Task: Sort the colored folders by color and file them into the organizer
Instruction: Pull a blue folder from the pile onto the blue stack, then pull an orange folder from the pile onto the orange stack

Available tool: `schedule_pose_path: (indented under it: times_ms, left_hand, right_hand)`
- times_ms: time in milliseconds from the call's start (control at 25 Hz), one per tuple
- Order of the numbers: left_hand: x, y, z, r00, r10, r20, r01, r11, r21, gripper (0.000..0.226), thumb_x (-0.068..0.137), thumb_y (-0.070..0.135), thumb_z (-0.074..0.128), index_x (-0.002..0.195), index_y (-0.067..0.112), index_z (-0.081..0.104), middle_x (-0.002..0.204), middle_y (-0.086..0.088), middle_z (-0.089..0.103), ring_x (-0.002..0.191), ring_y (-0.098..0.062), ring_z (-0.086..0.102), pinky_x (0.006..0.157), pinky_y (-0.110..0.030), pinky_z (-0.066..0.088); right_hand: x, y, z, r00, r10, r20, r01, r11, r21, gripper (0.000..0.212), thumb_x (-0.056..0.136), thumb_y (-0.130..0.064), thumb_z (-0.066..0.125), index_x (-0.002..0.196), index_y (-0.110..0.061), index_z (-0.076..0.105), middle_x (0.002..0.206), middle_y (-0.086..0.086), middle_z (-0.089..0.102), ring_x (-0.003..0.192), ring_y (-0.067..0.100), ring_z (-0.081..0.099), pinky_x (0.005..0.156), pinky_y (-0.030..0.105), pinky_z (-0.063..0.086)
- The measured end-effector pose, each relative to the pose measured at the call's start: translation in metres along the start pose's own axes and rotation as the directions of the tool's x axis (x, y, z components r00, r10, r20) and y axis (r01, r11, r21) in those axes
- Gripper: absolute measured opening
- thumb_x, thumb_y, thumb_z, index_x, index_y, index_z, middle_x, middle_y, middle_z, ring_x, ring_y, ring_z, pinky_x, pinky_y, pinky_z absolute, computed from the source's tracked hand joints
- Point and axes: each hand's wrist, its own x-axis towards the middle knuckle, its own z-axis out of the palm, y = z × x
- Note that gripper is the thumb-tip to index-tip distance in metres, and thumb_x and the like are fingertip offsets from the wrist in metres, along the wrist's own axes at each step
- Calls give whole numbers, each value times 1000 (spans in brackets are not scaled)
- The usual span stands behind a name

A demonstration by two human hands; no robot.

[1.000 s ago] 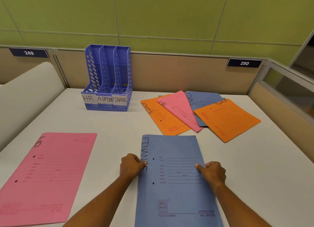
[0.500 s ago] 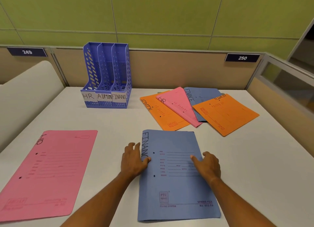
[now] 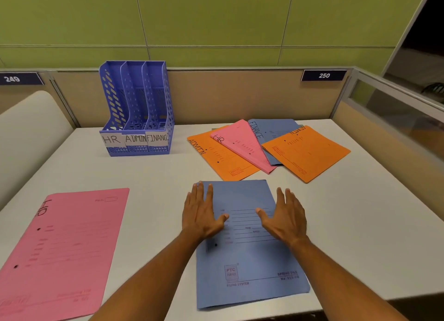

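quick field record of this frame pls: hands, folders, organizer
left hand: open, flat on blue folder
right hand: open, flat on same folder
grip: none
blue folder: flat on desk, near edge
pink folder: flat at left, marked HR
pile: two orange, one pink, one blue, overlapping, far right
organizer: three slots labelled HR, ADMIN, FINANC; no folders visible inside

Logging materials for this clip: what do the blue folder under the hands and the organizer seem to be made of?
Blue folder: looks like thin matte card, judging by its flat lie, printed form lines and punched hole. Organizer: apparently moulded plastic, slightly glossy, with perforated walls and paper labels on its front. Both hands, left hand and right hand, rest flat on the folder.
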Motion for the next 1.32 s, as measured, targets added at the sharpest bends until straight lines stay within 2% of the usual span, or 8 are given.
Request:
schedule_pose_path:
  times_ms: [160, 360, 680, 840, 1000, 1120, 1200, 1320]
  left_hand:
    - [21, 26, 1, 999, 35, 10, -36, 999, 33, 103, 74, 77, 28, 153, 20, -7, 159, -13, -14, 147, -30, -14, 119, -46, -3]
    - [58, 69, 13, 997, 65, 50, -66, 997, 35, 101, 82, 72, 37, 152, 17, -10, 159, -15, -15, 147, -30, -15, 118, -45, -3]
    - [132, 159, 49, 984, 45, 172, -34, 997, -69, 97, 85, 66, 45, 153, 17, -5, 161, -12, -8, 148, -28, -9, 119, -41, 0]
    - [162, 198, 68, 976, 18, 217, 33, 973, -228, 89, 87, 57, 51, 153, 16, 7, 161, -9, 9, 147, -28, 7, 117, -43, 15]
    - [190, 226, 82, 985, 5, 172, 79, 873, -481, 63, 92, 36, 56, 145, 11, 32, 144, -10, 42, 132, -27, 37, 108, -38, 32]
    - [207, 246, 83, 989, -91, 116, 146, 733, -665, 37, 93, 24, 57, 129, 17, 50, 127, -5, 59, 118, -24, 53, 97, -34, 42]
    - [218, 256, 86, 971, -181, 157, 237, 631, -739, 35, 93, 22, 57, 127, 17, 49, 116, -4, 64, 108, -23, 58, 95, -37, 46]
    - [234, 267, 92, 897, -341, 282, 418, 443, -793, 54, 93, 23, 58, 141, 17, 35, 117, -9, 62, 105, -26, 59, 96, -44, 49]
  right_hand:
    - [14, 19, -4, 999, 27, -22, -28, 999, -32, 100, 82, -74, 41, 153, -16, 2, 161, 13, 4, 148, 30, 8, 119, 42, 15]
    - [49, 53, -7, 996, 80, -27, -80, 997, 1, 100, 81, -73, 45, 153, -16, 6, 161, 13, 8, 148, 30, 11, 119, 43, 18]
    - [131, 118, 2, 996, 72, 54, -73, 997, 23, 101, 80, -74, 46, 153, -16, 6, 161, 12, 8, 148, 29, 11, 119, 42, 17]
    - [164, 141, 10, 994, 32, 106, -36, 999, 31, 102, 81, -74, 44, 153, -15, 5, 161, 13, 6, 148, 29, 8, 120, 41, 14]
    - [183, 154, 18, 997, -18, 78, 13, 997, 73, 104, 79, -74, 44, 152, -9, 10, 160, 15, 12, 148, 28, 11, 119, 40, 14]
    - [192, 160, 24, 997, -43, 56, 37, 994, 104, 104, 77, -74, 41, 152, -8, 13, 159, 15, 16, 147, 28, 13, 119, 39, 14]
    - [194, 165, 28, 997, -54, 62, 47, 992, 118, 103, 79, -73, 43, 152, -8, 11, 159, 14, 16, 147, 28, 13, 118, 38, 14]
    - [197, 171, 32, 996, -61, 63, 53, 990, 132, 101, 79, -73, 41, 152, -11, 9, 160, 12, 15, 148, 27, 13, 119, 37, 14]
